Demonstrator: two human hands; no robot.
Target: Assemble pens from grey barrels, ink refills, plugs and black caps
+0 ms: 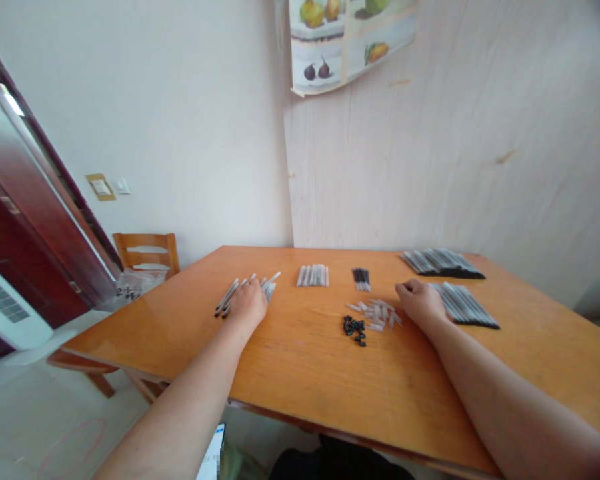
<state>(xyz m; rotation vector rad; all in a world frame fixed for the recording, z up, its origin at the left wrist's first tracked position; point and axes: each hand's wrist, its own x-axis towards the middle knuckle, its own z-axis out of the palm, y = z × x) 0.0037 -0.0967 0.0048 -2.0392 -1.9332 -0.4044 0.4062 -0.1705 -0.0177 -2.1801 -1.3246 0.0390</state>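
My left hand [249, 301] rests on a loose fan of clear pens [230, 295] at the left of the wooden table [305, 360], fingers curled down over them. My right hand [421, 299] lies near the middle right, fingers curled, its thumb side by a scatter of clear pen caps [377, 313]. A small heap of black end plugs [355, 328] sits in front of the caps. Whether either hand grips anything is hidden.
A row of clear pen barrels [313, 275] and a bunch of black refills [361, 279] lie further back. Two stacks of finished pens [443, 263] [464, 305] lie at the right. A wooden chair [147, 252] and a door [25, 227] stand left.
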